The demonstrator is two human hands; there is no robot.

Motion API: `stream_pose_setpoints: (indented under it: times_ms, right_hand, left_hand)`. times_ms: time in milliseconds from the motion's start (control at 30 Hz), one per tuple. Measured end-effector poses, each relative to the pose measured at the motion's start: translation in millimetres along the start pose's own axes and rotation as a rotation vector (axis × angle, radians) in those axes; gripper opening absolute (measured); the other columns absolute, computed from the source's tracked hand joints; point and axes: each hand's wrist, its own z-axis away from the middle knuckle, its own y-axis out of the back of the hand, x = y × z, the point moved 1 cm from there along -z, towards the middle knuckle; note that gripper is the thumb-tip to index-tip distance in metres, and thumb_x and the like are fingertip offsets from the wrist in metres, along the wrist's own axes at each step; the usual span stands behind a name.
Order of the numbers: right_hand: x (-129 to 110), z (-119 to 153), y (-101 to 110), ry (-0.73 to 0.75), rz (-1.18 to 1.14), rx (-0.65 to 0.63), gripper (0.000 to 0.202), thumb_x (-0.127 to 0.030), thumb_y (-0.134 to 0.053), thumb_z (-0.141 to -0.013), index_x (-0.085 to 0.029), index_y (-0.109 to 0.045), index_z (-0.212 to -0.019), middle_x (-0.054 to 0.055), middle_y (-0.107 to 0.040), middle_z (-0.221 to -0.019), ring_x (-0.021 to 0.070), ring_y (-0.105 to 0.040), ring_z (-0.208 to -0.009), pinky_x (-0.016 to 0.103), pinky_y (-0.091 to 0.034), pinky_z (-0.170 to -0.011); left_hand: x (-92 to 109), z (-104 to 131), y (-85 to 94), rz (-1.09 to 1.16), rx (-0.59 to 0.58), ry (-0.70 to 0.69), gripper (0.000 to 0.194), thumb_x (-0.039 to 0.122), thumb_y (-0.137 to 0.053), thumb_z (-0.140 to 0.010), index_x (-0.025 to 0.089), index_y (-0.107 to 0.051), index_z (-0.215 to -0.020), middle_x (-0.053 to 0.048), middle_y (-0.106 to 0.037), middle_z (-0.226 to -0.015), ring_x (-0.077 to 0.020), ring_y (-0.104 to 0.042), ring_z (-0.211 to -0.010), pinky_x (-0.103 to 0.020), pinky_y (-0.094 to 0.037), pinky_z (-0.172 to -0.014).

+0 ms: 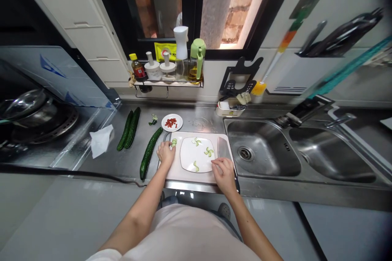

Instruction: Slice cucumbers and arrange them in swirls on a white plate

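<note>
A white square plate (187,155) lies on a pale cutting board (175,173), with thin cucumber slices (208,152) set out on it in small pinwheel and curved shapes. At the board's left side, the fingers of my left hand (166,154) are closed against a small stack of cucumber slices (174,142). My right hand (224,172) is at the plate's right rim, thumb and fingertips pinched together; whatever is between them is too small to make out. Beyond that hand, a knife (224,147) lies along the board's right side, its handle partly hidden by my wrist.
One whole cucumber (150,153) lies left of the board, two more cucumbers (128,128) farther left. Behind are cucumber scraps (153,120) and a small plate (165,127) of chopped red pieces. A double sink (263,159) is at right; a seasoning rack (171,84) hangs ahead.
</note>
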Motion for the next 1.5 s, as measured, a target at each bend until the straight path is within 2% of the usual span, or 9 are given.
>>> stream_pose_setpoints:
  times_ms: [233, 333, 467, 567, 833, 967, 1200, 1367, 1500]
  right_hand:
    - [-5, -7, -3, -0.011, -0.027, -0.016, 0.020, -0.027, -0.051, -0.089, -0.024, -0.071, -0.089, 0.007, -0.064, -0.090, 0.0243, -0.052, -0.096, 0.043, -0.042, -0.088]
    - [-7, -9, -4, -0.022, -0.049, -0.020, 0.020, -0.027, -0.051, -0.089, -0.024, -0.070, -0.090, 0.007, -0.065, -0.089, 0.0243, -0.053, -0.096, 0.043, -0.042, -0.088]
    - [-15, -21, -4, -0.032, -0.099, -0.010, 0.021, -0.028, -0.050, -0.089, -0.024, -0.070, -0.093, 0.007, -0.067, -0.090, 0.0239, -0.056, -0.095, 0.042, -0.044, -0.086]
    - [-30, -39, -1, -0.020, -0.159, 0.006, 0.020, -0.029, -0.051, -0.089, -0.023, -0.070, -0.095, 0.007, -0.068, -0.091, 0.0231, -0.058, -0.093, 0.040, -0.044, -0.086]
    - [-86, -83, 12, 0.033, -0.356, -0.047, 0.018, -0.031, -0.054, -0.090, -0.023, -0.067, -0.099, 0.005, -0.069, -0.094, 0.0201, -0.060, -0.094, 0.035, -0.046, -0.085]
    - [-99, -90, 14, 0.055, -0.383, -0.089, 0.017, -0.032, -0.054, -0.090, -0.023, -0.068, -0.096, 0.005, -0.069, -0.094, 0.0203, -0.060, -0.095, 0.036, -0.045, -0.086]
    - [-102, -87, 13, 0.095, -0.417, -0.085, 0.015, -0.031, -0.056, -0.090, -0.022, -0.067, -0.084, 0.003, -0.067, -0.086, 0.0184, -0.060, -0.090, 0.035, -0.044, -0.086]
    - [-104, -90, 20, 0.087, -0.432, 0.007, 0.017, -0.032, -0.055, -0.091, -0.022, -0.067, -0.083, 0.004, -0.067, -0.088, 0.0195, -0.060, -0.091, 0.038, -0.043, -0.088]
    - [-108, -90, 25, 0.129, -0.419, 0.058, 0.013, -0.029, -0.057, -0.089, -0.023, -0.069, -0.086, 0.004, -0.067, -0.090, 0.0202, -0.059, -0.094, 0.040, -0.042, -0.090]
  left_hand:
    - [5, 1, 1.5, 0.196, -0.028, 0.056, 0.015, 0.026, -0.055, -0.082, 0.022, -0.064, -0.092, -0.004, -0.068, -0.087, -0.0227, -0.059, -0.095, -0.038, -0.039, -0.089]
    - [8, 4, 7.8, 0.422, -0.065, 0.105, 0.014, 0.029, -0.058, -0.078, 0.020, -0.062, -0.088, -0.003, -0.068, -0.086, -0.0184, -0.061, -0.083, -0.034, -0.044, -0.083]
    - [20, 15, 26.8, 0.844, -0.196, 0.065, 0.025, 0.035, -0.068, -0.068, 0.017, -0.058, -0.082, -0.005, -0.065, -0.083, -0.0148, -0.060, -0.075, -0.029, -0.047, -0.075]
    - [38, 26, 52.3, 1.010, -0.257, 0.011, 0.035, 0.042, -0.073, -0.064, 0.017, -0.059, -0.084, -0.004, -0.064, -0.081, -0.0137, -0.059, -0.075, -0.028, -0.047, -0.074]
    - [89, 46, 116.8, 1.078, -0.285, -0.154, 0.032, 0.035, -0.076, -0.066, 0.018, -0.059, -0.087, -0.001, -0.062, -0.081, -0.0111, -0.057, -0.073, -0.023, -0.044, -0.068]
    - [100, 53, 129.0, 1.068, -0.276, -0.227, 0.028, 0.032, -0.074, -0.069, 0.018, -0.059, -0.088, -0.001, -0.063, -0.079, -0.0118, -0.058, -0.073, -0.023, -0.043, -0.066]
    - [104, 59, 133.8, 1.067, -0.311, -0.241, 0.031, 0.033, -0.074, -0.069, 0.019, -0.058, -0.091, 0.000, -0.063, -0.079, -0.0119, -0.057, -0.073, -0.024, -0.041, -0.069]
    - [101, 59, 132.5, 1.184, -0.391, -0.038, 0.040, 0.038, -0.075, -0.069, 0.019, -0.056, -0.099, -0.001, -0.066, -0.083, -0.0096, -0.055, -0.070, -0.020, -0.039, -0.066]
    - [100, 63, 128.4, 1.409, -0.760, 0.281, 0.042, 0.052, -0.067, -0.075, 0.019, -0.057, -0.099, 0.000, -0.064, -0.074, -0.0072, -0.051, -0.058, -0.018, -0.035, -0.054]
